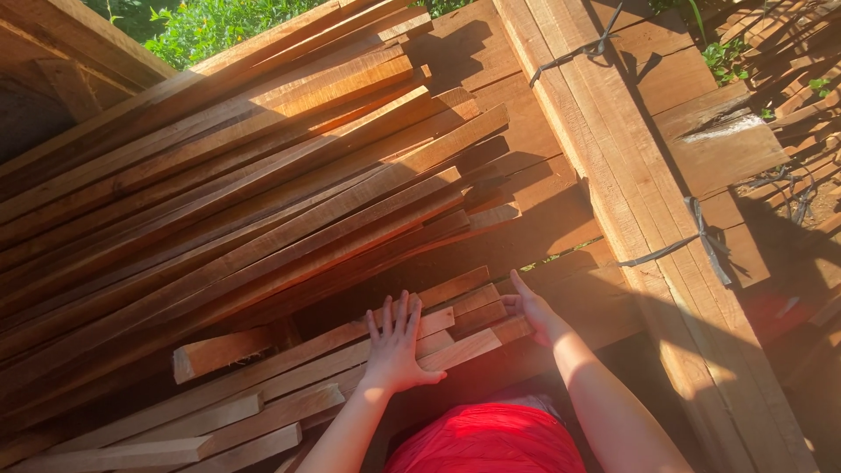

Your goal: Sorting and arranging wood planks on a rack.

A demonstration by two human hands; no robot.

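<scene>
At six o'clock of the head view, a small bundle of short wooden slats (350, 372) is found lying across a dark gap, its near ends pointing to three o'clock

Left hand (396, 343): laid flat, palm down, on the tops of the slats; fingers spread apart, nothing pinched

Right hand (532, 314): set against the cut ends of the slats at three o'clock of the left hand; fingers extended and held close together, the palm turned toward the end grain; nothing is gripped

Long slat stack (236, 184): piled at ten o'clock, slanting from eight o'clock up to one o'clock, well apart from both hands

Heavy beam (631, 175): laid from twelve o'clock down to four o'clock, bound with dark wire ties (701, 241)

Red garment (486, 438): seen at six o'clock, between the forearms

Handling note: the ends are judged best squared by keeping the flat hand's pressure even on top while the end push is applied straight along the grain; splinters at the cut ends are a likely hazard
</scene>
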